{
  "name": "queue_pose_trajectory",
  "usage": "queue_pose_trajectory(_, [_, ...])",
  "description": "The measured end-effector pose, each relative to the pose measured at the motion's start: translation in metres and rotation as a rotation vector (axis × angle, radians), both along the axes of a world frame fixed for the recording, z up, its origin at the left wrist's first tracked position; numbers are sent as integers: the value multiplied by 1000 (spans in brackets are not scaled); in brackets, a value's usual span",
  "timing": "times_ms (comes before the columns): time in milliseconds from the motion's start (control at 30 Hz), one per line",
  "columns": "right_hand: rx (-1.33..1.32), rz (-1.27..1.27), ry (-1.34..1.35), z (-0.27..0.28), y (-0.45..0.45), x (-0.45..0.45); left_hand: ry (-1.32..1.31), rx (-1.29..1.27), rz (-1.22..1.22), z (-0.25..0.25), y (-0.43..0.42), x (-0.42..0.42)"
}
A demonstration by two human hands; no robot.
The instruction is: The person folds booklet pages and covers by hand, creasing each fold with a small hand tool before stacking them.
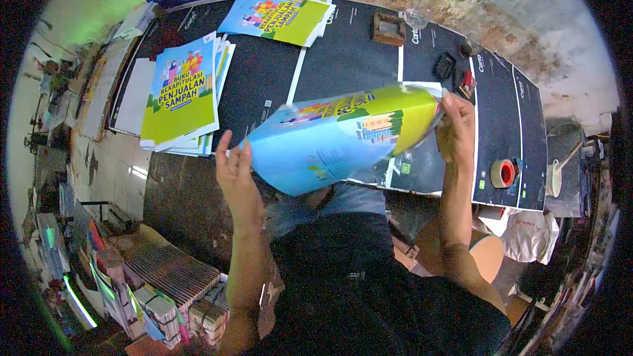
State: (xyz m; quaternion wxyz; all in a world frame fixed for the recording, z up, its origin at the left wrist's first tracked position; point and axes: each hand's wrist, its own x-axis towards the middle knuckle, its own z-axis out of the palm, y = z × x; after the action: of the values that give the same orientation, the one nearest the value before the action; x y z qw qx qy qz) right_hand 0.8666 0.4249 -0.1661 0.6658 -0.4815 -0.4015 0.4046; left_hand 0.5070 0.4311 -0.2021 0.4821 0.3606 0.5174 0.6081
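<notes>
A blue and green printed cover sheet (330, 142) is held up in front of my body, curved and slightly blurred. At its left edge is my left hand (236, 165), thumb and fingers against the sheet's corner. My right hand (456, 122) pinches the opposite end near the upper right corner. Left of the sheet lies a stack of covers (181, 95) printed "Buku Rekapitulasi Penjualan Sampah". Another stack of the same covers (277, 18) rests farther back on the black table surface (349, 46).
On the table are a small wooden box (389, 29), a clear bottle (417, 16), a dark coiled item (444, 66) and a tape roll (505, 173). Bundled stacks (158, 313) stand at the lower left. A round stool (486, 257) is at the lower right.
</notes>
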Motion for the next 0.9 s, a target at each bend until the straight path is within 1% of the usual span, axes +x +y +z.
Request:
queue_pose_trajectory(100, [88, -176, -119, 16, -9, -2, 614, 48, 110, 30, 10, -8])
queue_pose_trajectory(133, [120, -177, -119, 36, -11, -18, 792, 242, 170, 49, 9, 0])
queue_pose_trajectory(167, [188, -273, -159, 37, -7, -21, 981, 557, 78, 69, 10, 2])
queue_pose_trajectory(200, [188, -286, -194, 42, -10, -20, 1061, 645, -169, 96, 13, 6])
queue_pose_trajectory(233, [182, -295, -231, 48, -16, -18, 1103, 728, -412, 107, 22, 10])
queue_pose_trajectory(267, [174, -340, -341, 56, -21, -20, 1186, 804, -525, 118, 26, 23])
queue_pose_trajectory(300, [173, -383, -452, 62, -25, -23, 1169, 801, -643, 119, 36, 33])
queue_pose_trajectory(333, [166, -510, -547, 67, -27, -28, 1150, 799, -760, 118, 49, 42])
queue_pose_trajectory(367, [197, -471, -560, 77, -32, -31, 1133, 791, -867, 117, 61, 48])
queue_pose_trajectory(467, [200, -455, -399, 83, -32, -32, 856, 727, -1102, 105, 75, 69])
queue_pose_trajectory(500, [188, -441, -369, 88, -29, -32, 875, 675, -1113, 103, 80, 74])
queue_pose_trajectory(533, [222, -509, -409, 91, -20, -36, 890, 617, -1128, 100, 83, 79])
queue_pose_trajectory(567, [205, -439, -444, 95, -14, -32, 902, 554, -1145, 97, 88, 83])
queue_pose_trajectory(600, [188, -365, -478, 100, -9, -24, 887, 611, -1054, 99, 95, 87])
queue_pose_trajectory(633, [167, -290, -509, 99, -4, -16, 922, 534, -1061, 103, 104, 90])
queue_pose_trajectory(667, [196, -317, -526, 90, 3, 0, 957, 457, -1067, 110, 116, 91])
queue_pose_trajectory(700, [202, -252, -492, 92, 10, 9, 994, 379, -1075, 117, 130, 92])
queue_pose_trajectory(733, [196, -301, -533, 102, 22, 6, 945, 345, -996, 124, 143, 92])
queue_pose_trajectory(767, [211, -336, -613, 107, 32, 11, 918, 482, -868, 124, 161, 90])
queue_pose_trajectory(800, [225, -375, -692, 111, 42, 16, 941, 561, -787, 127, 181, 87])
queue_pose_trajectory(833, [235, -345, -634, 100, 40, 40, 1016, 714, -699, 137, 201, 79])
queue_pose_trajectory(867, [244, -317, -576, 89, 39, 63, 932, 834, -578, 134, 224, 76])
queue_pose_trajectory(900, [253, -290, -517, 78, 37, 86, 979, 930, -492, 133, 247, 68])
